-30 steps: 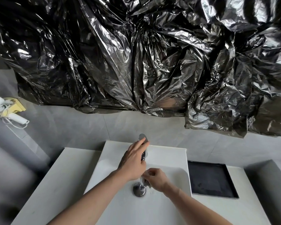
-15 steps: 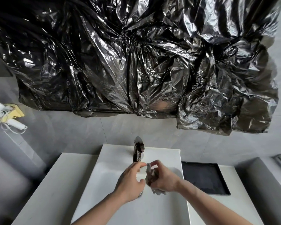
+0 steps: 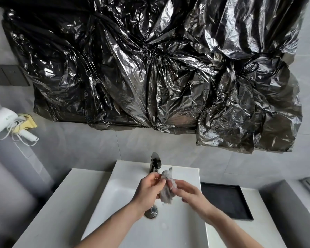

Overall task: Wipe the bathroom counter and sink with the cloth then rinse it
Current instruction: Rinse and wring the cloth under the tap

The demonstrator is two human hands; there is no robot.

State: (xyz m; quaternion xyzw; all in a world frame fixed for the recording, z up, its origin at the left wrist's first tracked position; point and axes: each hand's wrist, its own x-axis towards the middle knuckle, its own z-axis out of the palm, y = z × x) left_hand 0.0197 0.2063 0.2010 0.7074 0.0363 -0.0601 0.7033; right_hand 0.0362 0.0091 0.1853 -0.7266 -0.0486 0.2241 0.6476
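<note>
cloth [image 3: 166,189] | grey, crumpled (probably wet) | above white sink [image 3: 118,190]

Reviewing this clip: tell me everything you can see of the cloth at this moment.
The cloth is a small grey rag, wadded and crumpled, and it looks damp and limp. It is held upright above the white sink, just in front of the chrome tap. The left hand pinches its upper edge and the right hand holds its side. One corner sticks up at the top; the lower end hangs free above the drain.
</note>
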